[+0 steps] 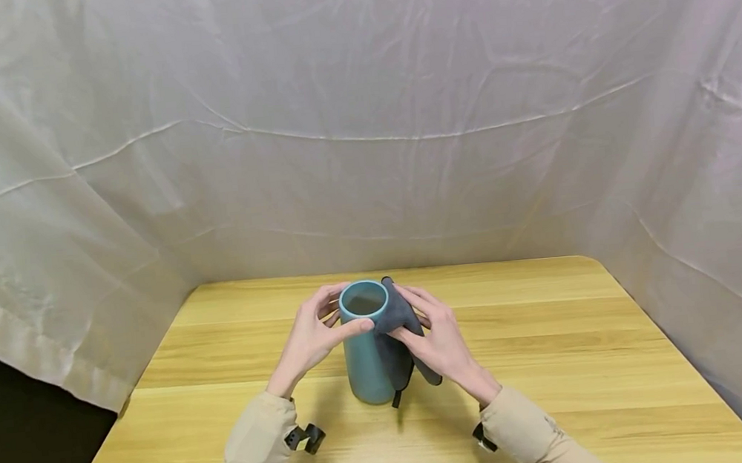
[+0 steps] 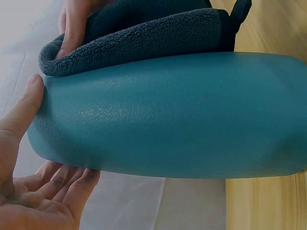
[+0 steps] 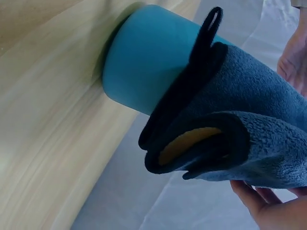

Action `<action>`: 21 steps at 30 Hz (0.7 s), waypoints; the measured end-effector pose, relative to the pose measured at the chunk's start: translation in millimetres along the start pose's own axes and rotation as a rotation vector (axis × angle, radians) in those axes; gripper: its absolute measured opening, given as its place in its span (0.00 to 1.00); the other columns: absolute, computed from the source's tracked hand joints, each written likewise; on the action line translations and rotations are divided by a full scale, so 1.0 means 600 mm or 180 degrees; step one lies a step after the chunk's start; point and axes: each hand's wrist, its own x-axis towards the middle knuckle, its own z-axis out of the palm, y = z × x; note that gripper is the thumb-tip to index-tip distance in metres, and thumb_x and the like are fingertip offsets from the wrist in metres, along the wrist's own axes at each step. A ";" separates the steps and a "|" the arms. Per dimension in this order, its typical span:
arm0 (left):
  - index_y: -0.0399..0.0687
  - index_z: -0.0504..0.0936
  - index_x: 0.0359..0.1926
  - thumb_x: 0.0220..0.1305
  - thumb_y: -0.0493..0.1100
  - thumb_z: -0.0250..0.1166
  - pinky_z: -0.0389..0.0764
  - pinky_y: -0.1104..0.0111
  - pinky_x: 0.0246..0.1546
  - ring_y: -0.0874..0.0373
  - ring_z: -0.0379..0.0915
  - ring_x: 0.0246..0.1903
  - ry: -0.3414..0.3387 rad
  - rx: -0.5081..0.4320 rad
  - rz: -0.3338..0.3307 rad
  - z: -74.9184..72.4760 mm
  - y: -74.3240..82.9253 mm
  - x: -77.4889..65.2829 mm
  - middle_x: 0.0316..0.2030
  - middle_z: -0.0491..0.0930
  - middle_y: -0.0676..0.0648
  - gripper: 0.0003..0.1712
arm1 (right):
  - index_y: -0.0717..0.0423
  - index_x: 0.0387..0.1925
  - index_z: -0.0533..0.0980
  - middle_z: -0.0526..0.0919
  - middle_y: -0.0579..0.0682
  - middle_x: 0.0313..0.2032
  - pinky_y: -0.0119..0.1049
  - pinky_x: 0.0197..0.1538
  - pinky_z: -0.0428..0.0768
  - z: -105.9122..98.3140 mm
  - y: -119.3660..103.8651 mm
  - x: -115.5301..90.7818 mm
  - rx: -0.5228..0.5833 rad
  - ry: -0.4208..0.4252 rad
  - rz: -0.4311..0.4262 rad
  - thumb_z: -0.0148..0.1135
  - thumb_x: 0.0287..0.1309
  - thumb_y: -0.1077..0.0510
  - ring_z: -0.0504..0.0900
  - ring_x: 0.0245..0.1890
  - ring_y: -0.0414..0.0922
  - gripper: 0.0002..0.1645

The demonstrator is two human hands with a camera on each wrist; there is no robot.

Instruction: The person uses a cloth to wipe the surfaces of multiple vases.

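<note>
A teal vase (image 1: 366,370) with a round open mouth stands upright on the wooden table. My left hand (image 1: 314,335) holds it near the rim, thumb on the near side and fingers round the far left. A dark grey fleecy cloth (image 1: 394,356) drapes down the vase's right side. My right hand (image 1: 443,338) grips this cloth near the top, beside the rim, with the thumb over a fold. In the right wrist view the cloth's folded lower end (image 3: 259,86) shows a dark border and a hanging loop (image 3: 207,31). The right palm is hidden.
The wooden table (image 1: 227,409) has light grain and rounded far corners. Pale fabric curtains (image 1: 374,194) enclose it at the back and both sides. A dark area (image 1: 15,437) lies past the left edge. Small black devices (image 1: 307,437) sit at both sleeve cuffs.
</note>
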 end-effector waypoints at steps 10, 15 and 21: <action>0.46 0.75 0.65 0.55 0.44 0.78 0.72 0.47 0.69 0.42 0.76 0.62 -0.0023 -0.0012 -0.0011 0.000 0.000 0.000 0.60 0.79 0.39 0.37 | 0.56 0.66 0.74 0.81 0.58 0.50 0.51 0.50 0.88 -0.008 -0.006 0.000 -0.0147 -0.0143 0.0212 0.75 0.54 0.63 0.82 0.54 0.57 0.37; 0.46 0.75 0.65 0.55 0.44 0.78 0.72 0.47 0.70 0.42 0.75 0.63 -0.0032 -0.0021 -0.0042 0.001 -0.001 -0.001 0.60 0.79 0.40 0.37 | 0.56 0.65 0.76 0.81 0.57 0.45 0.41 0.45 0.90 -0.012 0.000 -0.002 -0.0208 -0.0241 0.0230 0.76 0.52 0.63 0.82 0.49 0.54 0.37; 0.47 0.75 0.65 0.55 0.44 0.78 0.71 0.46 0.70 0.42 0.75 0.63 0.0000 -0.0002 -0.0063 0.001 -0.001 0.000 0.60 0.79 0.40 0.37 | 0.55 0.62 0.79 0.84 0.55 0.43 0.40 0.45 0.87 -0.017 0.011 -0.003 -0.0749 -0.0435 0.0189 0.79 0.47 0.61 0.82 0.44 0.51 0.37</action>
